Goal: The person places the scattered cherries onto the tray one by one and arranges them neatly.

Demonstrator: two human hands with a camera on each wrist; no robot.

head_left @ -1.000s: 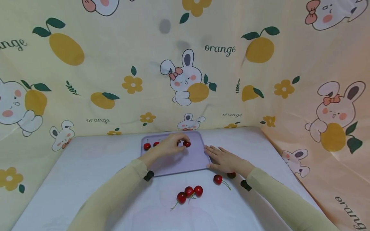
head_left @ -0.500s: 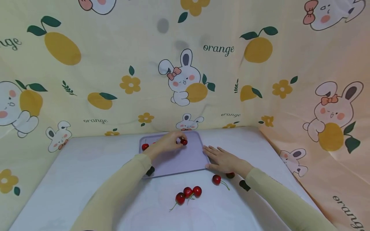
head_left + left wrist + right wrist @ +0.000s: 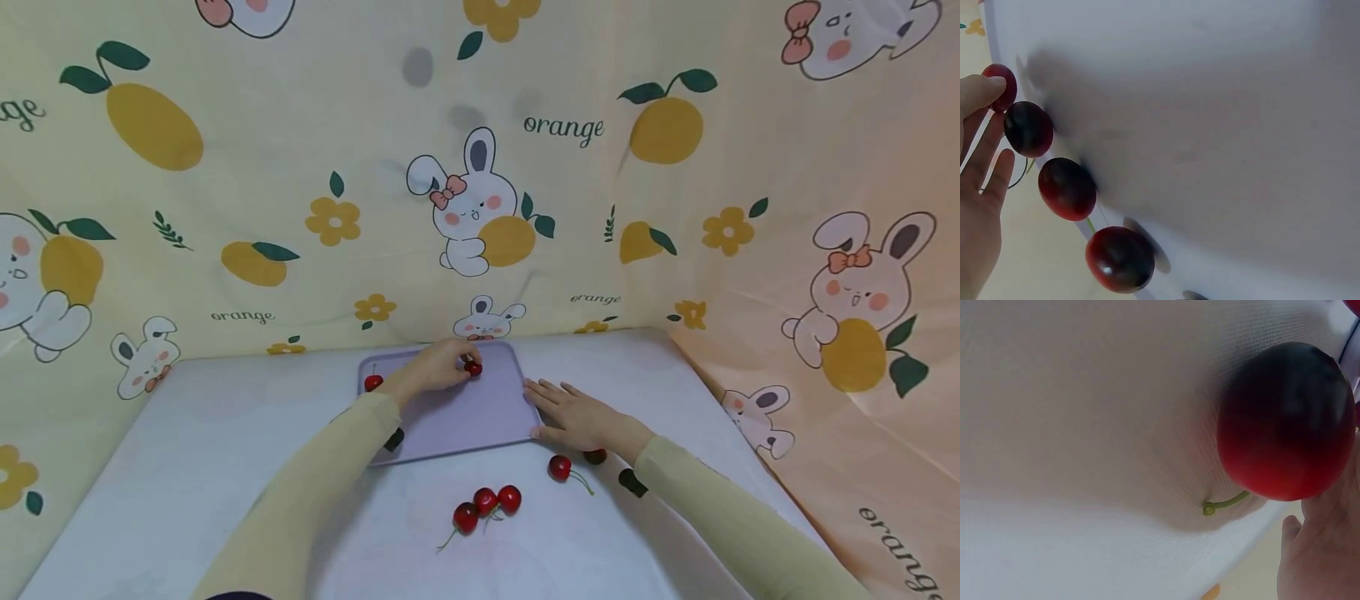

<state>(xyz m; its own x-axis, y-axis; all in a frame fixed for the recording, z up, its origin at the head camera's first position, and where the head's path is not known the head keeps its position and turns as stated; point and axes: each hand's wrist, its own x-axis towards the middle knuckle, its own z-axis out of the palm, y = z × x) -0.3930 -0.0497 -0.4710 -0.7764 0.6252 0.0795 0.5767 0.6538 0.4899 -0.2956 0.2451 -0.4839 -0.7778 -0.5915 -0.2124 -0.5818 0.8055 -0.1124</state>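
Note:
My left hand [image 3: 435, 367] reaches over the lilac tray [image 3: 457, 421] and pinches a red cherry [image 3: 472, 367] between thumb and fingers near the back rim. In the left wrist view that cherry [image 3: 1000, 87] is at the thumb tip, and several dark red cherries [image 3: 1067, 189] line up beside it along the tray's edge. Another cherry [image 3: 373, 382] shows at the tray's back left corner; my forearm hides those between. My right hand [image 3: 581, 414] lies flat with straight fingers, its tips at the tray's right rim. A cherry [image 3: 595, 457] sits partly under its wrist, large in the right wrist view [image 3: 1288, 422].
On the white table [image 3: 225, 442], in front of the tray, a cluster of 3 cherries [image 3: 486, 502] with green stems lies together. One more stemmed cherry [image 3: 559, 468] lies to the right. A patterned cloth [image 3: 360, 150] hangs behind the table.
My left hand has moved slightly left and back with the cherry, bringing it down nearer the row on the tray. The right hand stays at the tray's rim.

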